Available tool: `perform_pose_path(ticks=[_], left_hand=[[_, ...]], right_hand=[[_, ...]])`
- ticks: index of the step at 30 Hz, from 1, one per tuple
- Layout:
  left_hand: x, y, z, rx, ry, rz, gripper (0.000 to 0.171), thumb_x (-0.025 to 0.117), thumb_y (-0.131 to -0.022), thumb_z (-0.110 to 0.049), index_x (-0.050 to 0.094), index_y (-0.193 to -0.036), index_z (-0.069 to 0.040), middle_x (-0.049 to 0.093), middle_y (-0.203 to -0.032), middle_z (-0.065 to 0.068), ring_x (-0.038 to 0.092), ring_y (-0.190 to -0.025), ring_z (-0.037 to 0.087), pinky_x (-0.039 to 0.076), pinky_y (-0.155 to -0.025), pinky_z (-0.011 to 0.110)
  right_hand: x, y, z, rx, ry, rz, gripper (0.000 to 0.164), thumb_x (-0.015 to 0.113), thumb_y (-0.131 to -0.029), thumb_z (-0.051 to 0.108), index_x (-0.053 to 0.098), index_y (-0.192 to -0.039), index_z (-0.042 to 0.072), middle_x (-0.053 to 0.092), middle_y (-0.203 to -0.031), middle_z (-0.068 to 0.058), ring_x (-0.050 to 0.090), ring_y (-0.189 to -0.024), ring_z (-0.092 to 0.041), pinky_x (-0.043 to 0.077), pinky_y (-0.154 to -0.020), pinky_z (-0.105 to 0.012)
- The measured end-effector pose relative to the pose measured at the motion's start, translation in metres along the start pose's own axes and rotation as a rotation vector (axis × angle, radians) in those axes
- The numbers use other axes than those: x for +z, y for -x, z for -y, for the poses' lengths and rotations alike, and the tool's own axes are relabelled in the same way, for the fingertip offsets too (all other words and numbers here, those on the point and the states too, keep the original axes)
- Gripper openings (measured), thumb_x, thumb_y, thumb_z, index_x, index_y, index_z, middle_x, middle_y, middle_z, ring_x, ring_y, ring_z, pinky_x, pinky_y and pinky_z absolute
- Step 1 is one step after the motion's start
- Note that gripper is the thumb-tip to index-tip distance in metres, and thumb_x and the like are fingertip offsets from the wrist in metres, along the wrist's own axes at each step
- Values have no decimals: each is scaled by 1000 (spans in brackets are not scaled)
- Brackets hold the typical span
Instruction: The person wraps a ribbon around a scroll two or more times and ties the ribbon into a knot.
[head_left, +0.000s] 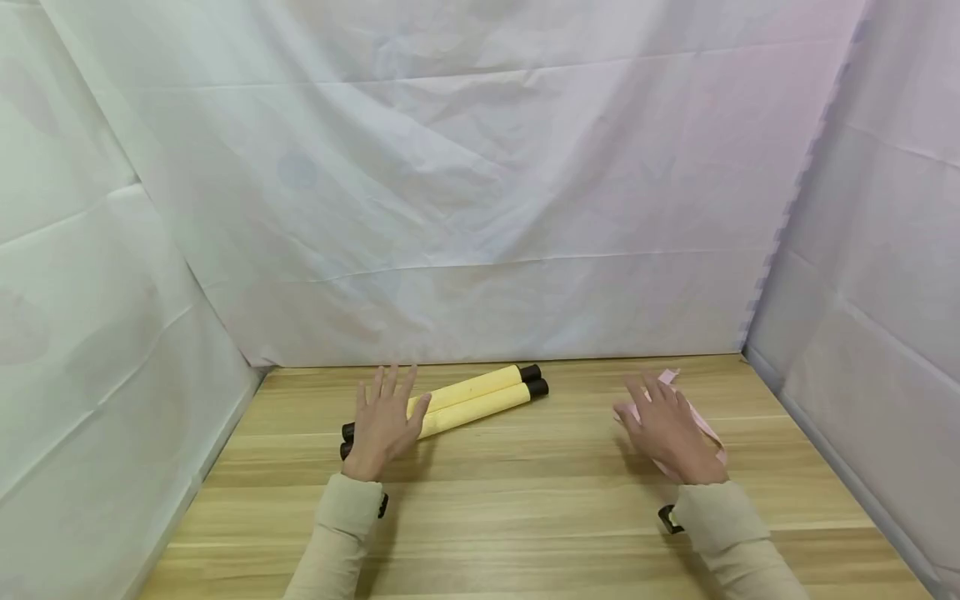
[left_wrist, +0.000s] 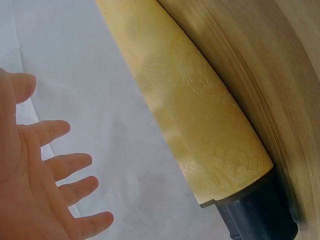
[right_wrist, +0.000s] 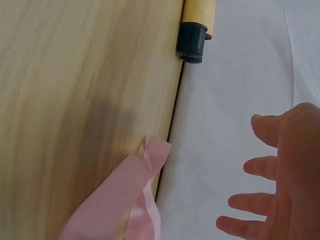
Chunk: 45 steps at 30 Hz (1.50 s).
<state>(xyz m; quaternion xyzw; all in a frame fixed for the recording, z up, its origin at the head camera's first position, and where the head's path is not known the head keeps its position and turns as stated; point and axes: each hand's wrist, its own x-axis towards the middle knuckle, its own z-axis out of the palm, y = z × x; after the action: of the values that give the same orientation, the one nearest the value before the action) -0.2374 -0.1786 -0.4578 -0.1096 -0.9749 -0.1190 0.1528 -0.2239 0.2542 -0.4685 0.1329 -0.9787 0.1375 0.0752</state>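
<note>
Two yellow rolls with black end knobs, like scrolls, lie side by side and slanted on the table; the far roll (head_left: 472,388) and the near roll (head_left: 480,412) seem to touch. Over their left part is my left hand (head_left: 384,427), fingers spread and straight. In the left wrist view that hand (left_wrist: 42,175) stands apart from the yellow surface (left_wrist: 195,110). My right hand (head_left: 670,433) hovers above a pink ribbon (head_left: 703,427), partly hiding it. The right wrist view shows the ribbon (right_wrist: 112,195) loosely folded, with nothing in the right hand (right_wrist: 295,175).
The wood-grain table (head_left: 525,500) ends at a hanging white cloth (head_left: 480,208) behind. More white cloth walls off the left side (head_left: 75,333) and the right side (head_left: 877,292). Each wrist carries a small dark device (head_left: 670,519).
</note>
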Motion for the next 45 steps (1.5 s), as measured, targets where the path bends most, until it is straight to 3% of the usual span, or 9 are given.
perform_pose_path(ticks=[8, 14, 20, 27, 30, 34, 38, 41, 45], left_hand=[[9, -3, -7, 28, 62, -16, 56, 37, -100, -42, 35, -147, -11, 31, -150, 26, 22, -136, 44, 18, -106, 68], [17, -4, -14, 49, 106, -50, 55, 43, -98, -39, 43, -142, -7, 38, -145, 28, 30, -133, 44, 25, -104, 67], [23, -6, -23, 77, 168, -107, 51, 49, -97, -34, 49, -136, -2, 46, -137, 30, 40, -124, 46, 32, -100, 65], [28, -7, -32, 94, 191, -119, 49, 50, -96, -34, 51, -135, -2, 50, -134, 29, 42, -123, 45, 36, -99, 63], [29, -7, -34, 96, 198, -122, 49, 50, -96, -34, 51, -135, -4, 52, -132, 28, 44, -122, 43, 37, -98, 62], [31, -8, -37, 124, 204, -158, 45, 53, -95, -32, 56, -129, -2, 56, -126, 27, 47, -118, 42, 41, -95, 61], [34, -9, -40, 162, 201, -191, 41, 57, -94, -28, 59, -124, -1, 59, -122, 26, 51, -115, 40, 44, -91, 59], [36, -8, -43, 169, 206, -185, 40, 57, -93, -28, 59, -123, -1, 60, -121, 25, 51, -114, 39, 45, -90, 59], [38, -8, -46, 157, 224, -150, 41, 57, -93, -30, 61, -123, -1, 61, -120, 23, 52, -114, 38, 45, -90, 58]], right_hand=[[-6, -1, -17, -16, 20, 55, 62, 46, -98, 32, 26, -146, -3, 29, -144, -36, 30, -126, -54, 27, -99, -69], [-7, -3, -28, 10, 14, 33, 54, 51, -95, 23, 40, -137, -9, 42, -134, -37, 43, -112, -57, 41, -85, -69], [-9, -5, -36, 18, -67, 55, 46, 49, -95, 15, 46, -130, -15, 49, -125, -40, 47, -109, -56, 42, -85, -66], [-6, -9, -39, 56, -106, 109, 45, 48, -95, 17, 49, -123, -18, 55, -115, -41, 50, -105, -54, 43, -87, -64], [-2, -9, -39, 91, -123, 154, 45, 47, -97, 22, 52, -119, -16, 60, -111, -35, 54, -102, -50, 46, -83, -61], [5, -7, -36, 160, -211, 189, 35, 52, -95, 28, 60, -103, -6, 68, -89, -18, 61, -82, -30, 51, -71, -47], [13, -6, -31, 160, -253, 186, 20, 60, -90, 24, 58, -83, 5, 58, -70, -4, 50, -62, -16, 43, -57, -34], [19, -8, -28, 137, -206, 171, 17, 62, -88, 20, 55, -77, 8, 54, -66, -2, 45, -59, -15, 40, -56, -34], [23, -14, -22, 140, -137, 154, 21, 59, -90, 20, 53, -72, 11, 51, -63, -1, 44, -59, -16, 38, -63, -45]])
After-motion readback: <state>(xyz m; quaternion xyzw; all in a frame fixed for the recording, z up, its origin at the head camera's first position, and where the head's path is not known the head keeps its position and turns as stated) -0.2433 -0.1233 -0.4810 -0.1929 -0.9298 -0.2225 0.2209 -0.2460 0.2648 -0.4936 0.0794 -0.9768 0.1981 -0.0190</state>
